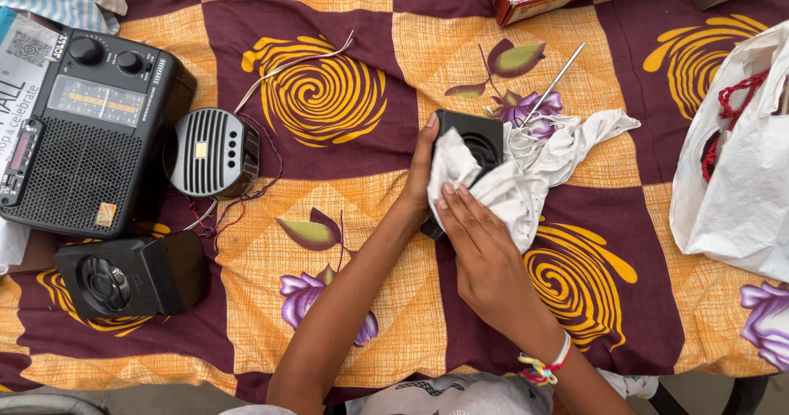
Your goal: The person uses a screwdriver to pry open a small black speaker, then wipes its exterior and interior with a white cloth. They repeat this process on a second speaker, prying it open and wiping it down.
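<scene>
radio (pixel 82 136) far left, bag (pixel 740 185) right, hands (pixel 485 259) w/ cloth (pixel 526 177)

Cloth cover (pixel 362 53): maroon and orange-yellow checks; yellow spirals on the maroon squares, purple flowers with green leaves on the orange.
Small speaker (pixel 481 140), centre: black.
Rag (pixel 526 181) over it: white.
Radio (pixel 82 136), left edge: black, pale tuning dial.
Round speaker (pixel 209 154) beside it: black, light-grey ribbed face; red, blue and white wires (pixel 226 214).
Box speaker (pixel 131 275), lower left: black.
Bag (pixel 740 185), right edge: white; red cord (pixel 723 127) inside.
Wrist thread (pixel 546 366): red, yellow, white.
</scene>
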